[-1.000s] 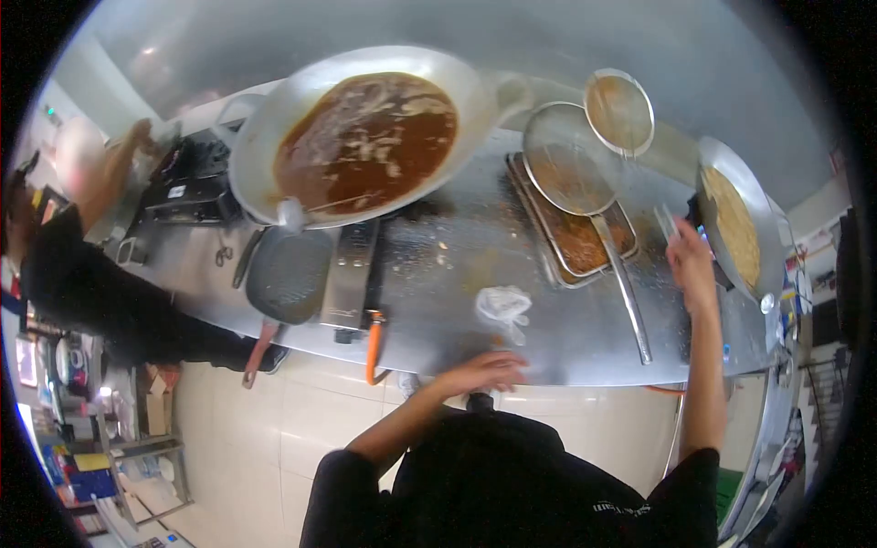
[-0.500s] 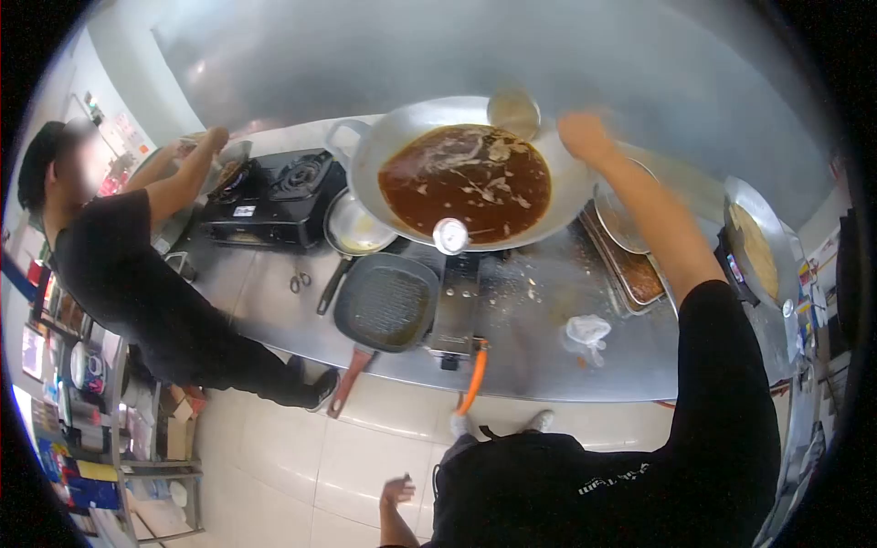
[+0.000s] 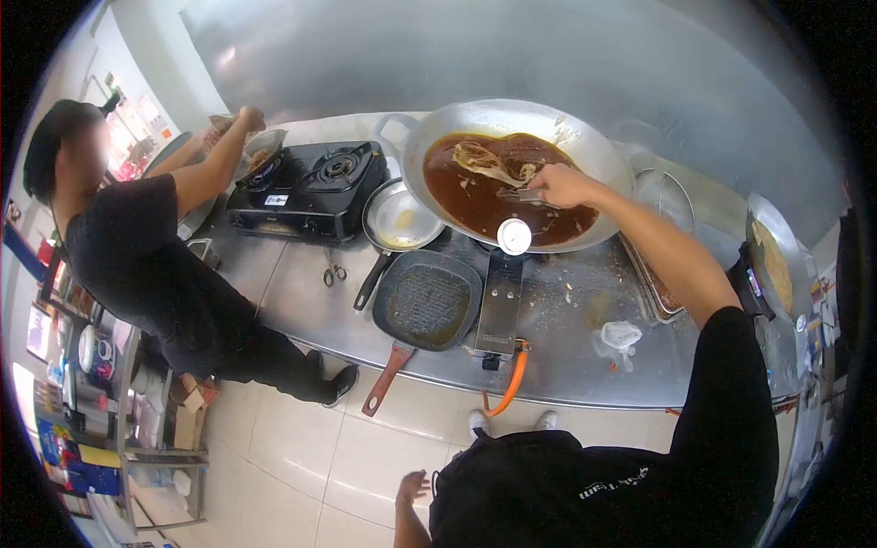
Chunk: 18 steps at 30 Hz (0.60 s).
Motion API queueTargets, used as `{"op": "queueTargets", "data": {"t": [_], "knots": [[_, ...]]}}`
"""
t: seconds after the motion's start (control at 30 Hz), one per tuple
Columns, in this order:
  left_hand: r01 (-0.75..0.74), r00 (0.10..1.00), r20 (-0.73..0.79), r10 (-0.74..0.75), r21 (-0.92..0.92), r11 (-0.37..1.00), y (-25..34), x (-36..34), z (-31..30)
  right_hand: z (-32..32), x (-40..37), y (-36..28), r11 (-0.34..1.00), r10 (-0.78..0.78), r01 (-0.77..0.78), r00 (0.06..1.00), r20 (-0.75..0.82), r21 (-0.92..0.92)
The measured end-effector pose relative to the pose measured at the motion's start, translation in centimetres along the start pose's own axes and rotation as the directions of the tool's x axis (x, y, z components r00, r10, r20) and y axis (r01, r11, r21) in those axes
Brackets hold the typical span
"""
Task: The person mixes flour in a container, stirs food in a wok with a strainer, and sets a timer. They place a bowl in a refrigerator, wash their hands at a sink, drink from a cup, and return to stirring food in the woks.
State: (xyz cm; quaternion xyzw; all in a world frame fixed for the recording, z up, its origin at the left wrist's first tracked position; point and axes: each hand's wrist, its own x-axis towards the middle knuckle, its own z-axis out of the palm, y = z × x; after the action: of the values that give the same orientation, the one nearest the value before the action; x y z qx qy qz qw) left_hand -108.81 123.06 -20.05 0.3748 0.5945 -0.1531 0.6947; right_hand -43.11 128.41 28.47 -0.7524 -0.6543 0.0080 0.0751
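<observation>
In the head view, the large wok (image 3: pixel 598 163) holds dark brown liquid (image 3: pixel 461 205), and the person's right hand (image 3: pixel 565 186) is over it. Its fingers are closed round a silver metal utensil (image 3: pixel 521 194) whose kind I cannot tell. Left of that hand, in the wok, a pale brown shape (image 3: pixel 482 161) shows at the surface, too unclear to name. The left hand (image 3: pixel 416 486) is well apart from the wok, nearer the person's body, fingers loosely spread.

A thermometer dial (image 3: pixel 514 237) is at the wok's near rim, a steel burner unit (image 3: pixel 500 306) just in front. Left of the wok are a round frying pan (image 3: pixel 402 219), a square grill pan (image 3: pixel 427 301), scissors (image 3: pixel 334 272) and a black gas stove (image 3: pixel 315 222), where a co-worker's hand (image 3: pixel 251 119) is raised. Right of the wok is a mesh strainer (image 3: pixel 664 196), with a crumpled plastic bag (image 3: pixel 621 335) nearer the person.
</observation>
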Motion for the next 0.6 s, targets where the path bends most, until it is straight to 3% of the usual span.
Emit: {"op": "queueTargets", "data": {"t": [0.1,0.17,0.3,0.43,0.53,0.57,0.6], "knots": [[-0.215,0.973,-0.085,0.214,-0.007,0.977,3.9,0.5,-0.3,-1.5,-1.5,-2.4,0.91,0.256,-0.304,0.947,0.194,0.283],[-0.348,0.929,-0.078,0.361,0.143,0.926,7.8,0.1,0.4,-3.5,-3.0,-4.7,0.879,0.261,-0.336,0.933,0.249,0.337],[-0.588,0.809,0.133,0.573,0.153,0.794,18.6,-5.9,5.4,-4.0,-5.9,-5.0,0.86,0.2,-0.27,0.959,0.202,0.432],[-0.686,0.696,0.343,0.631,0.059,0.725,26.0,-10.1,11.7,-5.3,-8.4,-5.6,0.818,0.206,-0.297,0.951,0.231,0.493],[-0.588,0.73,0.305,0.611,-0.175,0.79,28.4,-12.0,16.2,-5.5,-10.3,-5.1,0.794,0.271,-0.336,0.941,0.201,0.506],[-0.592,0.73,0.327,0.6,-0.136,0.794,28.9,-12.5,17.0,-5.1,-11.0,-4.3,0.75,0.296,-0.363,0.932,0.211,0.553],[-0.555,0.729,0.338,0.596,-0.218,0.803,29.1,-12.4,17.9,-4.5,-11.7,-3.2,0.705,0.321,-0.387,0.921,0.22,0.595]]}}
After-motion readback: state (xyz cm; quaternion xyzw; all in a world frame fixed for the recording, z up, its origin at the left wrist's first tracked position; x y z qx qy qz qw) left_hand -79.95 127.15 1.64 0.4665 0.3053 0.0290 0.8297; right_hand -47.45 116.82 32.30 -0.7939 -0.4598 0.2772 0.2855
